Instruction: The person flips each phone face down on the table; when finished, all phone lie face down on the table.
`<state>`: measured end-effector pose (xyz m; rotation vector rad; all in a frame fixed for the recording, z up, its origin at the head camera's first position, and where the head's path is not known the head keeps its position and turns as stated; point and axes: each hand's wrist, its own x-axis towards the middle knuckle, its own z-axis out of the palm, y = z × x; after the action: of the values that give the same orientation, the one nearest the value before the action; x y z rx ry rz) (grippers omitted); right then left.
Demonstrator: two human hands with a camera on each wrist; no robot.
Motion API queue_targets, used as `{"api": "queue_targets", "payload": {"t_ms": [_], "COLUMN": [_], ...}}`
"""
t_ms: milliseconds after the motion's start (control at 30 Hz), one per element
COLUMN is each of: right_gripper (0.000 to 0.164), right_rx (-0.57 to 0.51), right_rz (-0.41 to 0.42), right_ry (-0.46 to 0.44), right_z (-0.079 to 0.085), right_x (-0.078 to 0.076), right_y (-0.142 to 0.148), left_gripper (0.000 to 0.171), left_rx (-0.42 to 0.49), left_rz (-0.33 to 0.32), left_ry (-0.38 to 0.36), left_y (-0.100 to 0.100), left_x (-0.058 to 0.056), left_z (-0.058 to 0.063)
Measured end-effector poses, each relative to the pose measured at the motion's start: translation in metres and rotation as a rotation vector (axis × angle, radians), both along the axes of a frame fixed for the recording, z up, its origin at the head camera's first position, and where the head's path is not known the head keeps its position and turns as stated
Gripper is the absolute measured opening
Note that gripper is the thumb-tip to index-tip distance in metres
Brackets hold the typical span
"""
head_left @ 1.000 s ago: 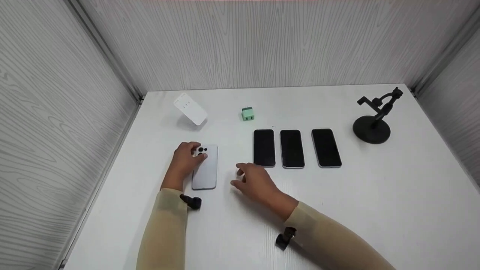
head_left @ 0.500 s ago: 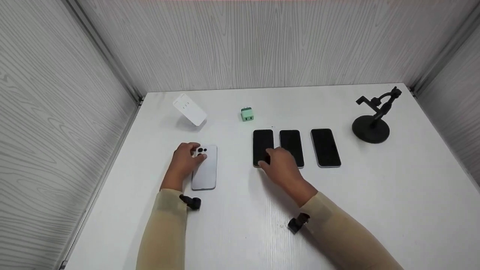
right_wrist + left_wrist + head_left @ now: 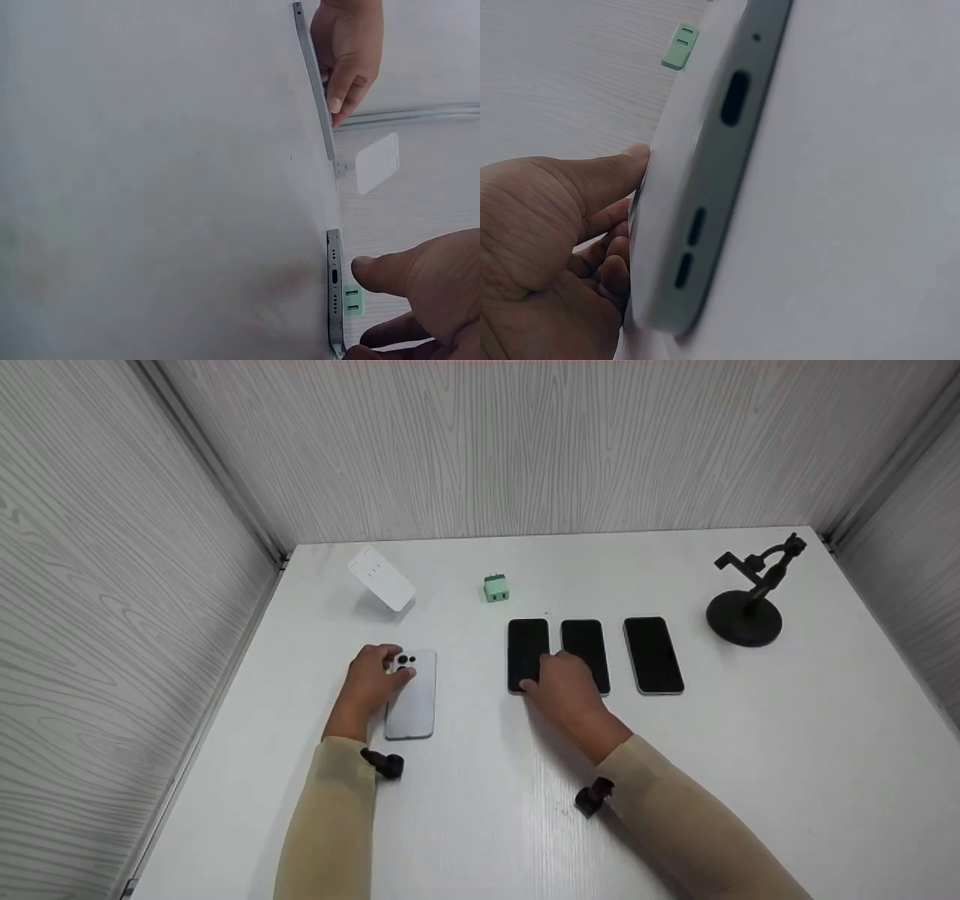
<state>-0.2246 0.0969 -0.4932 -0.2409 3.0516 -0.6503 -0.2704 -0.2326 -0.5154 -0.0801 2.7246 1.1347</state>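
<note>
On the left of the table, a pale silver phone (image 3: pixel 410 705) lies back up, its camera lenses toward the far end. My left hand (image 3: pixel 369 682) pinches it near the lenses, thumb on its back and fingers curled at its left edge. My right hand (image 3: pixel 564 686) is over the gap between the left black phone (image 3: pixel 525 649) and the middle black phone (image 3: pixel 586 645), both screen up. In the right wrist view its thumb (image 3: pixel 390 271) hovers just above the left black phone, apart from it, while its fingertips are beside that phone's edge; contact is unclear.
A third black phone (image 3: pixel 654 656) lies to the right. Behind are a white tilted phone stand (image 3: pixel 382 577), a green charger plug (image 3: pixel 496 589) and a black stand with a round base (image 3: pixel 744 619). Panel walls (image 3: pixel 487 450) enclose the table at the back and sides.
My right hand has moved right and away from me, from beside the silver phone to the left black phone, settling there over the last half second. The left hand stays on the silver phone.
</note>
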Motion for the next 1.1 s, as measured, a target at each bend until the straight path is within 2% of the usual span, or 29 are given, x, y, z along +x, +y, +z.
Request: {"api": "queue_targets", "payload": {"t_ms": [367, 533, 633, 733, 867, 1000, 1100], "right_gripper": [0.055, 0.057, 0.057, 0.056, 0.055, 0.056, 0.053], "right_rx": [-0.002, 0.01, 0.006, 0.0, -0.013, -0.035, -0.043], "right_rz": [-0.018, -0.022, -0.021, -0.014, -0.013, -0.022, -0.023], "right_ry": [-0.024, -0.029, -0.03, -0.029, -0.031, -0.036, -0.03], "right_z": [-0.003, -0.006, -0.007, -0.006, -0.005, -0.006, -0.008], "right_x": [-0.004, -0.005, -0.005, -0.005, -0.005, -0.005, -0.005], "right_y": [0.0, 0.0, 0.0, 0.002, 0.003, 0.003, 0.004], "left_gripper": [0.062, 0.071, 0.082, 0.092, 0.099, 0.1, 0.101], "left_rx": [-0.015, -0.076, -0.11, -0.142, -0.187, -0.23, -0.25], "left_rz": [0.039, 0.087, 0.076, 0.001, -0.151, -0.304, -0.387], "left_ry": [-0.011, 0.034, 0.09, 0.103, 0.068, 0.06, 0.054], "left_y": [0.004, 0.023, 0.04, 0.06, 0.087, 0.109, 0.121], "left_x": [-0.004, -0.006, -0.007, -0.006, -0.006, -0.008, -0.01], "left_z": [0.003, 0.007, 0.009, 0.015, 0.022, 0.021, 0.02]}}
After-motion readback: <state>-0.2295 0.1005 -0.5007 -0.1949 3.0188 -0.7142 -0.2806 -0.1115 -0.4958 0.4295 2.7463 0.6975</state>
